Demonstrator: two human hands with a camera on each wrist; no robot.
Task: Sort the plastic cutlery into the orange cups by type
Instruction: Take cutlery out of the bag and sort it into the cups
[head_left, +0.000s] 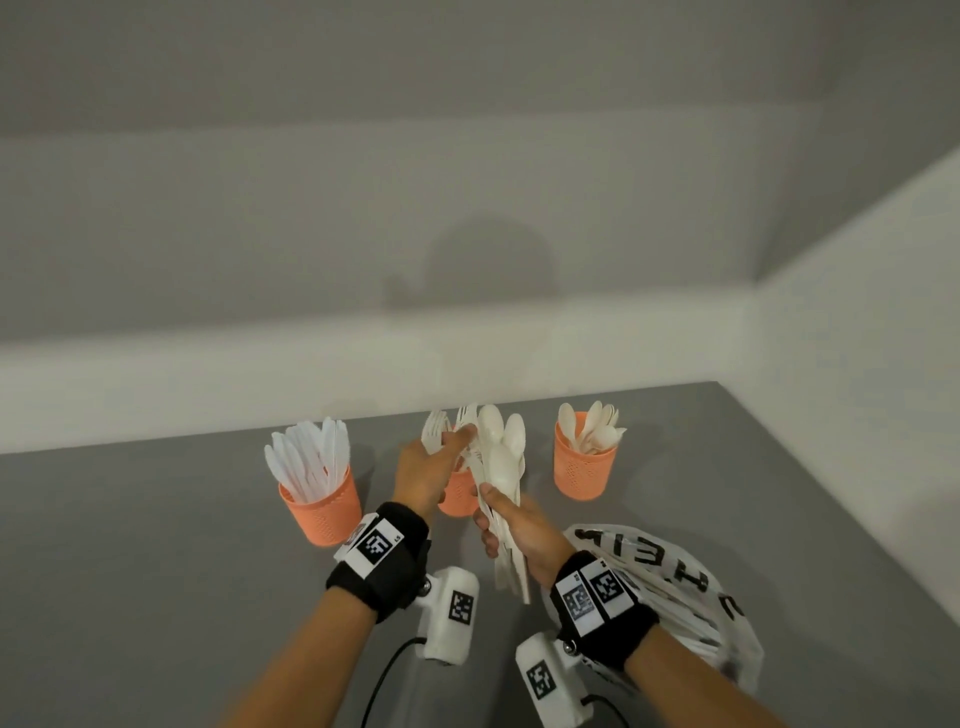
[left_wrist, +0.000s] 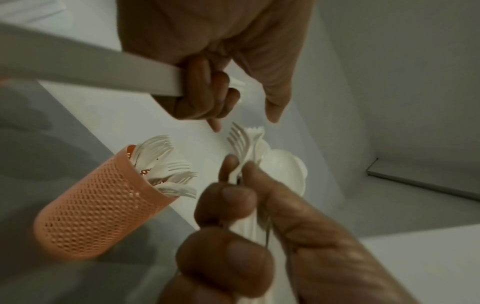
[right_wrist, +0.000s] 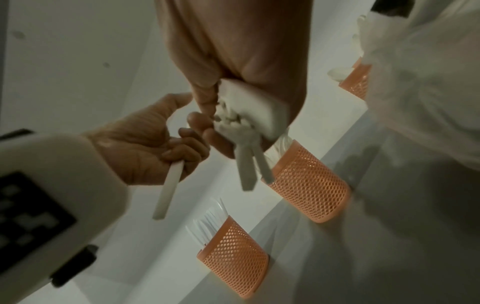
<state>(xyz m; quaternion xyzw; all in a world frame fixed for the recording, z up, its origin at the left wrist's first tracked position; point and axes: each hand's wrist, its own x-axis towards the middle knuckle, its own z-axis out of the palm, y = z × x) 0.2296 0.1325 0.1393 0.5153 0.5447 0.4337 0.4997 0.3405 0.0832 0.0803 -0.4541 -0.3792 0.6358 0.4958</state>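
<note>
Three orange mesh cups stand in a row on the grey table: the knife cup (head_left: 320, 506) on the left, the fork cup (head_left: 457, 496) in the middle, the spoon cup (head_left: 584, 462) on the right. My right hand (head_left: 511, 525) grips an upright bundle of white spoons and forks (head_left: 501, 462) in front of the fork cup. My left hand (head_left: 431, 465) reaches the bundle's top. In the right wrist view its curled fingers (right_wrist: 182, 148) hold one white cutlery handle (right_wrist: 166, 191); that piece's head is hidden. Index finger and thumb (left_wrist: 275, 107) point at the bundle's fork tines (left_wrist: 241, 139).
A crumpled white plastic bag (head_left: 675, 587) with black letters lies at the right, behind my right wrist, with more white cutlery inside. A white wall (head_left: 363, 338) runs close behind the cups and turns along the table's right edge. Grey tabletop (head_left: 130, 545) spreads to the left.
</note>
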